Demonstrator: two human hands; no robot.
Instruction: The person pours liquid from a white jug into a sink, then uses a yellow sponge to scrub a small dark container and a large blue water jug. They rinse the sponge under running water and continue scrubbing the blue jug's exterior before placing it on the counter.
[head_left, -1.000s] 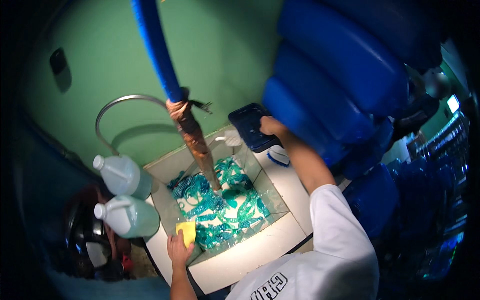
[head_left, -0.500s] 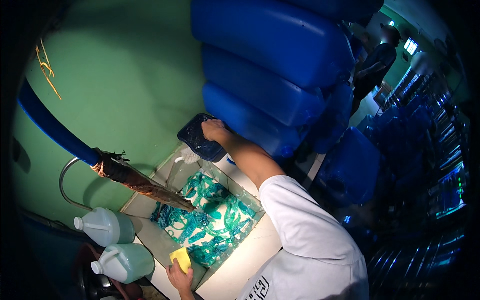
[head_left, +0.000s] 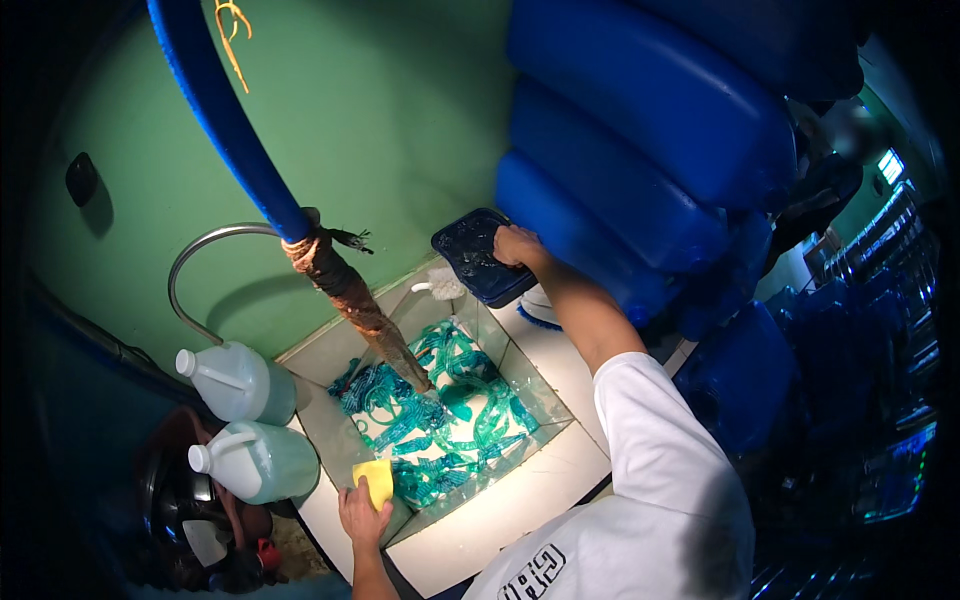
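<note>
My left hand (head_left: 365, 510) grips a yellow sponge (head_left: 374, 481) at the near left corner of a tiled basin (head_left: 500, 500). In the basin, green and turquoise patterned material (head_left: 470, 400) lies under clear water. A blue hose (head_left: 225, 130) with a rusty, wrapped end piece (head_left: 350, 300) reaches down into the basin. My right hand (head_left: 515, 245) holds a dark navy plastic tray (head_left: 465, 255) above the back right rim. Beside it are a white scrubber with a handle (head_left: 445, 284) and a blue-bristled brush (head_left: 535, 308), partly hidden by my arm.
Two translucent jugs of pale liquid (head_left: 255, 465) stand on the left ledge, near a curved metal tube (head_left: 200, 240). Blue jerrycans (head_left: 640, 150) are stacked at the right against the green wall (head_left: 380, 120). A person (head_left: 830, 190) stands behind them. Dark clutter (head_left: 190, 500) lies lower left.
The view swung right half a second ago and has come back. My hands still hold the sponge and the tray in much the same places relative to the basin.
</note>
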